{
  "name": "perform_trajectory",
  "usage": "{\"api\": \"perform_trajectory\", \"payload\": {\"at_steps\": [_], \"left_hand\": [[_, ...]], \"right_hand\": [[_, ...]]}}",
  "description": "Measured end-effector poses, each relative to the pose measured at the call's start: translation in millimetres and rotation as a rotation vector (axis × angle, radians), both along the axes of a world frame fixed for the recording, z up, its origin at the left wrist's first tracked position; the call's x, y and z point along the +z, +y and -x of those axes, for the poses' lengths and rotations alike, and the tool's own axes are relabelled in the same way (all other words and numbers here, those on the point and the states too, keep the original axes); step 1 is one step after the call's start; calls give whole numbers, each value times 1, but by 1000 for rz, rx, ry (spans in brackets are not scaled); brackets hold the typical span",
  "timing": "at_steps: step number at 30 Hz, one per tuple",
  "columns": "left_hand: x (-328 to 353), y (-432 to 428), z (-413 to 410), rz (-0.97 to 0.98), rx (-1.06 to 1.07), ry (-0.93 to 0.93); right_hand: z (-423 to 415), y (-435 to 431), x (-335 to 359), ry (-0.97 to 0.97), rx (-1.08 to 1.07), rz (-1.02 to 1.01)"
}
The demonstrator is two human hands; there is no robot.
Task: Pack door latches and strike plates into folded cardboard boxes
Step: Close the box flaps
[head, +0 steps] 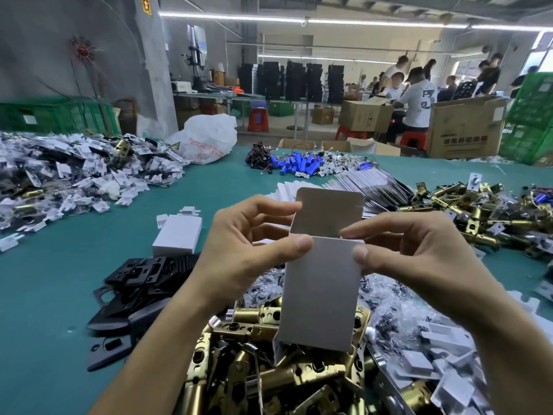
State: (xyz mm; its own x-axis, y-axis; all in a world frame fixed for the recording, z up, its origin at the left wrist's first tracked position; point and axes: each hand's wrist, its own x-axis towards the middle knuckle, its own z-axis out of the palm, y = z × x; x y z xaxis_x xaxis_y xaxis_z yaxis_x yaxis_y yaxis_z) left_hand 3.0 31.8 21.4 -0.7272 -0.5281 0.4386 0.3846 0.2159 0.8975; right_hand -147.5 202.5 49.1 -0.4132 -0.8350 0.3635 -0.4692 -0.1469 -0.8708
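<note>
You are holding the cardboard box [321, 289] upright between both hands, above the near heap of brass door latches [269, 375]. Your left hand [248, 250] is pinching the box's upper left corner, thumb on the front panel and fingers curling behind. Your right hand [419, 256] is pinching the upper right corner, thumb on the front and forefinger lying across the open mouth. The top flap [329, 211] is standing up on the far side. The front panel is hiding the inside of the box, so I cannot tell whether it holds anything. A small side flap is showing at the lower left corner, and it is unclear whether the bottom end is closed.

On the green worktop [54, 295], black strike plates [134, 283] are lying in a loose stack to the left, partly hidden behind your left forearm. A closed white box [178, 235] is lying just beyond them. A second latch heap [478, 211] is spreading along the right side and is cut off by the frame edge. Bagged small parts [419, 324] are lying near your right forearm, their contents too small to identify.
</note>
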Motion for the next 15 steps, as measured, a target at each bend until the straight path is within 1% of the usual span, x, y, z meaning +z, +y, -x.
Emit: {"api": "perform_trajectory", "payload": {"at_steps": [4, 8, 10, 15], "left_hand": [[4, 0, -4, 86, 10, -28], [5, 4, -4, 216, 4, -100], [3, 5, -3, 230, 1, -126], [1, 6, -3, 184, -44, -96]], "right_hand": [[3, 2, 0, -19, 20, -5], [1, 0, -1, 22, 26, -40], [-1, -2, -2, 11, 43, -32], [-1, -3, -2, -19, 92, 3]]}}
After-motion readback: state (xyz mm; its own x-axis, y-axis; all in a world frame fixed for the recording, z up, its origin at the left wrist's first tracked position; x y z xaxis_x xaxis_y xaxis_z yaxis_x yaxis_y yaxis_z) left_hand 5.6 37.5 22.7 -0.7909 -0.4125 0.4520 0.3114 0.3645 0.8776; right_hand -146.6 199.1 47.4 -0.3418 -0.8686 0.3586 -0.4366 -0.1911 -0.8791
